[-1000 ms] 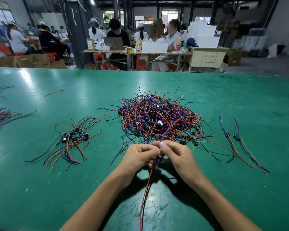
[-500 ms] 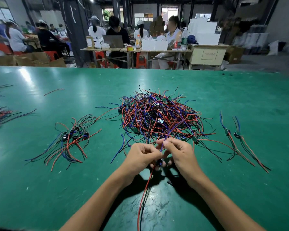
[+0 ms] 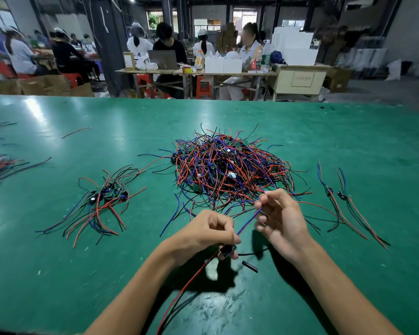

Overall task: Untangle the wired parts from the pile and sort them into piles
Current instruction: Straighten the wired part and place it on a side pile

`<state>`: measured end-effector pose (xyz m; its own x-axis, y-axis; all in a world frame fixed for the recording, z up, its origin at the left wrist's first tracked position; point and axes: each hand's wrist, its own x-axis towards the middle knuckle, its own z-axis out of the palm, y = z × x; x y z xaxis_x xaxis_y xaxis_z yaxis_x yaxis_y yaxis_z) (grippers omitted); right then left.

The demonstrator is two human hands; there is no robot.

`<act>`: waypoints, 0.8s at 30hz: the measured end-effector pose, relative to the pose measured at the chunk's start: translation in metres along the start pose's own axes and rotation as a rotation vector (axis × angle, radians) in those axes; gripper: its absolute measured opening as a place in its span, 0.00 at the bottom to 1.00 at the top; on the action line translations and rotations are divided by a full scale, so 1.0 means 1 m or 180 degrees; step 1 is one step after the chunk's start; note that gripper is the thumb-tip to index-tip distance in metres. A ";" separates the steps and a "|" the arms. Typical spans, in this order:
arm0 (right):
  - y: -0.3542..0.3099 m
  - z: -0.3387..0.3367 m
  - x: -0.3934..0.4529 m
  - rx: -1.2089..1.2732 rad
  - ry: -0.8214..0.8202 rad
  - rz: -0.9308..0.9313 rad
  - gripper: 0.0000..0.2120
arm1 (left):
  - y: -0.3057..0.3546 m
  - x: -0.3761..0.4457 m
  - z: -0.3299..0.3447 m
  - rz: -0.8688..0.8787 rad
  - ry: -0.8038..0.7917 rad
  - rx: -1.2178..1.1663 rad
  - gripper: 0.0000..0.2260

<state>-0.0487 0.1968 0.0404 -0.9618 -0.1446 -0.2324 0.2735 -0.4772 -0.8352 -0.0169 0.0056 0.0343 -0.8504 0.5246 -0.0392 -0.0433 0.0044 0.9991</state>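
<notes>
My left hand [image 3: 208,234] pinches one wired part [image 3: 226,250] by its black body, its red and black leads trailing toward me. My right hand [image 3: 279,220] pinches its blue wire [image 3: 248,221]; I'd draw it out slowly so nothing snags. Just beyond lies the tangled pile [image 3: 230,168], sorted piles to the left [image 3: 104,197] and right [image 3: 341,197]. No containers, only the green table [image 3: 348,141].

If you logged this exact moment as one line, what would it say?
left hand: grips wired part | right hand: pinches its blue wire | tangled pile: beyond hands | sorted piles: left, right
</notes>
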 end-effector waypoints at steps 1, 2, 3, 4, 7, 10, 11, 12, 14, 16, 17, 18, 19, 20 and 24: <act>-0.001 -0.001 0.001 0.0127 0.0056 0.0036 0.17 | 0.000 0.000 -0.002 0.0027 0.0060 -0.0064 0.11; -0.001 -0.001 0.002 0.0088 0.0111 -0.0005 0.16 | 0.000 0.001 -0.004 0.0038 0.0144 -0.0089 0.10; 0.000 -0.002 0.002 -0.0146 0.0142 -0.0121 0.16 | 0.000 0.001 -0.006 0.0033 0.0245 -0.0073 0.08; 0.002 -0.002 0.003 -0.0495 0.0113 -0.0283 0.17 | 0.000 0.001 -0.008 0.0024 0.0344 -0.0042 0.07; 0.007 0.001 0.000 -0.1369 -0.0381 -0.0761 0.18 | -0.001 0.002 -0.013 0.0026 0.0539 -0.0036 0.05; 0.011 0.003 -0.004 -0.1772 -0.0631 -0.1126 0.12 | -0.002 0.004 -0.014 -0.0075 0.0606 -0.0143 0.09; 0.011 0.004 -0.005 -0.1824 -0.0551 -0.1223 0.11 | -0.002 0.004 -0.016 -0.0131 0.0582 -0.0210 0.11; 0.011 0.004 -0.005 -0.1804 -0.0446 -0.1272 0.11 | -0.002 0.005 -0.017 -0.0198 0.0529 -0.0280 0.14; 0.008 0.001 -0.003 -0.1523 -0.0219 -0.1219 0.10 | -0.004 0.003 -0.021 -0.0342 0.0384 -0.0341 0.16; 0.004 -0.002 0.000 -0.1219 -0.0048 -0.1107 0.08 | -0.006 0.000 -0.023 -0.0379 0.0344 -0.0298 0.14; 0.003 -0.002 0.001 -0.1095 -0.0003 -0.1052 0.07 | -0.006 -0.001 -0.023 -0.0308 0.0427 -0.0254 0.13; 0.002 -0.002 0.002 -0.0986 0.0020 -0.1008 0.07 | -0.006 -0.001 -0.022 -0.0169 0.0567 -0.0215 0.11; 0.002 -0.001 0.003 -0.0893 0.0021 -0.0982 0.07 | -0.005 0.000 -0.021 0.0015 0.0747 -0.0188 0.11; 0.002 0.000 0.003 -0.0817 0.0000 -0.0971 0.07 | -0.004 0.001 -0.020 0.0216 0.0963 -0.0144 0.11; 0.004 0.002 0.006 -0.0639 -0.0132 -0.0967 0.09 | -0.007 0.007 -0.020 0.1134 0.1915 0.1063 0.07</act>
<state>-0.0533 0.1926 0.0365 -0.9965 -0.0593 0.0581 -0.0358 -0.3248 -0.9451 -0.0328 -0.0084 0.0270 -0.9260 -0.0099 0.3774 0.3653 0.2288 0.9023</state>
